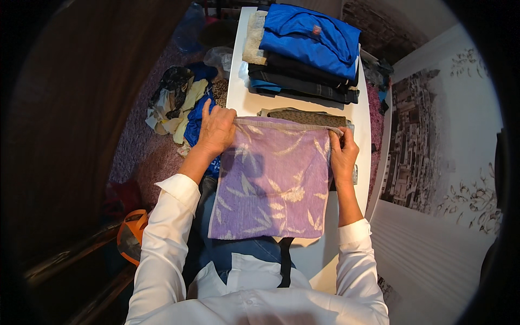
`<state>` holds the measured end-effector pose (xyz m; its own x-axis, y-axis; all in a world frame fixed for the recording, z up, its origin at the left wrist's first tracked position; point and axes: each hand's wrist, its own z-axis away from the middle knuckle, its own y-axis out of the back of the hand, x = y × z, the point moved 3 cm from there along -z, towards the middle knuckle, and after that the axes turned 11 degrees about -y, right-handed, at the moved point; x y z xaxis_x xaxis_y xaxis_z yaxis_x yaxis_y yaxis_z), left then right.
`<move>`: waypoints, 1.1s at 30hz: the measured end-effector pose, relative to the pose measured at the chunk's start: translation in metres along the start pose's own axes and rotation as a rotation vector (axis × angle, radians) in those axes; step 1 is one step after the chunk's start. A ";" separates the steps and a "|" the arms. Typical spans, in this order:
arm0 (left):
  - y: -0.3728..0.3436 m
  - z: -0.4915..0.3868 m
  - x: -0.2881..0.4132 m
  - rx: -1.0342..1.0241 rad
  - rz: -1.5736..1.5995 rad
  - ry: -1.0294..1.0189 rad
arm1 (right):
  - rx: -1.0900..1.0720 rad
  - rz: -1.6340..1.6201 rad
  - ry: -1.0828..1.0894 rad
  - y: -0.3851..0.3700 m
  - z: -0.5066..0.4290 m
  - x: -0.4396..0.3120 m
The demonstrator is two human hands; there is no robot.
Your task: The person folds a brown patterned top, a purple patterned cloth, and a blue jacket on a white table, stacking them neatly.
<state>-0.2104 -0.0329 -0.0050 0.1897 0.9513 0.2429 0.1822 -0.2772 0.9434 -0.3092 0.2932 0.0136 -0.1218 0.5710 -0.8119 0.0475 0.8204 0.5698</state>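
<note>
A lilac cloth (276, 183) with a pale leaf pattern, perhaps a towel, is stretched between my hands, its lower part over my lap and the table edge. My left hand (217, 128) grips its upper left corner, index finger raised. At the upper right corner, my right hand (344, 152) pinches the hem between thumb and fingers. Just beyond the hem lies a folded brown patterned cloth (306, 118), its near part hidden by the lilac one. Farther off stands a stack of folded dark garments (302, 81), topped by a folded blue garment (310, 38).
The white table (239, 95) runs away from me. On the purple carpet (134, 122) to the left lies a heap of crumpled clothes (174, 101), with a clear plastic bag (219, 57) beyond. An orange-rimmed object (132, 235) is by my left sleeve. A patterned wall (438, 142) borders the right.
</note>
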 end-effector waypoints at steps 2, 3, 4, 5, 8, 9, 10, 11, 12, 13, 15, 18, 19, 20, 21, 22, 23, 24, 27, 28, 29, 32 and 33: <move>0.000 0.001 -0.001 0.052 -0.029 0.018 | 0.006 0.063 0.065 -0.008 -0.002 0.003; -0.005 0.001 -0.002 0.040 -0.067 0.040 | 0.040 0.152 0.121 -0.014 -0.002 0.009; -0.012 0.001 -0.003 0.032 -0.104 0.061 | 0.078 0.242 0.179 -0.020 -0.003 0.015; -0.019 0.001 -0.005 0.025 -0.140 0.081 | 0.116 0.332 0.237 -0.024 -0.003 0.021; -0.032 0.011 -0.009 -0.001 -0.161 0.187 | 0.115 0.340 0.233 -0.030 -0.001 0.020; -0.034 0.013 -0.010 0.017 -0.060 0.274 | 0.115 0.334 0.237 -0.030 -0.002 0.021; -0.036 0.018 -0.008 0.035 0.042 0.360 | 0.080 0.326 0.230 -0.027 -0.005 0.023; -0.038 0.024 -0.007 0.053 0.144 0.445 | 0.079 0.309 0.227 -0.022 -0.006 0.025; -0.032 0.031 -0.003 0.059 0.148 0.455 | 0.076 0.290 0.218 -0.016 -0.001 0.023; -0.027 0.042 0.000 0.085 0.196 0.479 | 0.072 0.267 0.213 -0.010 0.003 0.017; -0.017 0.062 0.006 0.139 0.300 0.516 | -0.061 0.156 -0.087 0.003 0.017 0.022; -0.012 0.092 0.012 -0.197 0.532 0.721 | -0.188 0.055 -0.294 0.011 0.044 0.033; -0.009 0.102 0.016 -0.293 0.593 0.763 | -0.201 0.074 -0.290 0.011 0.051 0.030; -0.023 0.114 0.013 -0.296 0.566 0.700 | -0.214 0.093 -0.286 0.012 0.057 0.027; -0.021 0.114 0.016 -0.292 0.577 0.688 | -0.221 0.114 -0.282 0.015 0.061 0.024; -0.020 0.113 0.021 -0.289 0.587 0.674 | -0.206 0.116 -0.283 0.014 0.063 0.030; -0.019 0.112 0.026 -0.286 0.598 0.660 | -0.193 0.139 -0.284 0.015 0.067 0.032; -0.018 0.110 0.028 -0.258 0.658 0.703 | -0.181 0.162 -0.279 0.016 0.070 0.032; -0.013 0.107 0.037 -0.197 0.882 0.777 | -0.142 0.158 -0.304 0.024 0.087 0.028; -0.016 0.110 0.034 -0.188 0.846 0.747 | -0.133 0.144 -0.317 0.028 0.096 0.026; -0.024 0.114 0.028 -0.179 0.809 0.718 | -0.123 0.139 -0.301 0.029 0.104 0.026; -0.045 0.119 0.019 -0.183 0.748 0.674 | -0.080 0.147 -0.291 0.035 0.136 0.041; -0.049 0.120 0.018 -0.190 0.736 0.668 | -0.111 0.139 -0.384 0.036 0.148 0.044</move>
<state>-0.0998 -0.0189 -0.0737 -0.3962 0.4496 0.8005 0.0702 -0.8545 0.5147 -0.1665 0.3524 -0.0199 0.2580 0.6632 -0.7026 -0.0719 0.7384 0.6706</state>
